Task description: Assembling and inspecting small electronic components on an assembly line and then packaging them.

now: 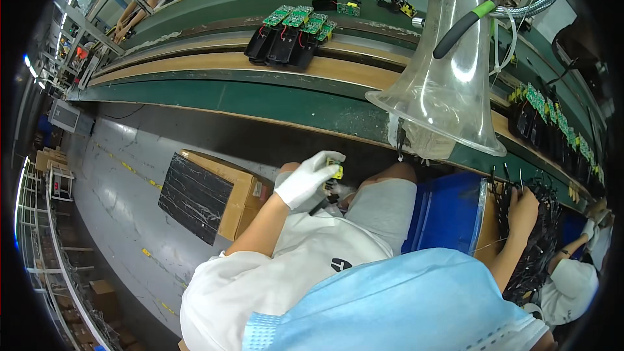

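Note:
My left hand [307, 181], in a white glove, is closed around a small circuit board [336, 171] with a yellow part, held above my lap. Dark pieces show just below it, too small to make out. My bare right hand [524, 211] reaches into a hanging bundle of black cables [543, 240] to my right. Its fingers are bent together on a black cable at the top of the bundle; the fingertips are partly hidden.
Green boards on black cases [284, 42] stand on the bench ledge [214, 65]; another row [559, 130] stands far right. A clear funnel-shaped hood [442, 71] hangs ahead. A blue bin [445, 214] is beside my leg, a carton [240, 198] at left. Other people work nearby.

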Motion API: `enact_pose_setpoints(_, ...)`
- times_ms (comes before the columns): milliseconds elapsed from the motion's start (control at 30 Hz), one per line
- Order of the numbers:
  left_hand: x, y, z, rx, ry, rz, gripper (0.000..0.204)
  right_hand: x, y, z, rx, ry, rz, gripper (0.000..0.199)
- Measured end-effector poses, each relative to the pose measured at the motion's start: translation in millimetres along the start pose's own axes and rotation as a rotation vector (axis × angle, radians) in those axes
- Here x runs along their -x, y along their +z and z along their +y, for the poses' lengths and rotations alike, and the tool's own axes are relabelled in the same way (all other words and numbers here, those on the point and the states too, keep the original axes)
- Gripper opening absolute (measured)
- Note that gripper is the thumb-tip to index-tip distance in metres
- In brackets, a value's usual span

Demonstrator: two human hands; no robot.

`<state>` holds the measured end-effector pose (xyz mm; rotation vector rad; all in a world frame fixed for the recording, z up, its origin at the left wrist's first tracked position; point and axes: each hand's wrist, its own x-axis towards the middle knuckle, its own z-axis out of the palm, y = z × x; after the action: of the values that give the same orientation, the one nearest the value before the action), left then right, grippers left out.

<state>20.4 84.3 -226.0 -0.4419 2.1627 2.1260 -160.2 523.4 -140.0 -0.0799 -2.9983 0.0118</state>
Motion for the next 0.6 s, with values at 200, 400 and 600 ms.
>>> enact_pose_setpoints(200, -6.5, 23.6, 13.0, -0.061, -0.035, -0.143, 0.046, -9.5, 22.3, 22.1, -0.086, -0.048, 0.108, 0.028)
enact_pose_setpoints(400, -16.2, 31.8, 19.1, -0.151, 0.033, -0.21, 0.055, -20.3, 17.3, 61.1, -0.327, -0.025, 0.181, 0.025)
enact_pose_setpoints(600, -15.5, 31.9, -7.5, -0.091, -0.017, -0.24, 0.055, -25.5, -0.6, 67.3, -0.887, -0.106, 0.349, 0.018)
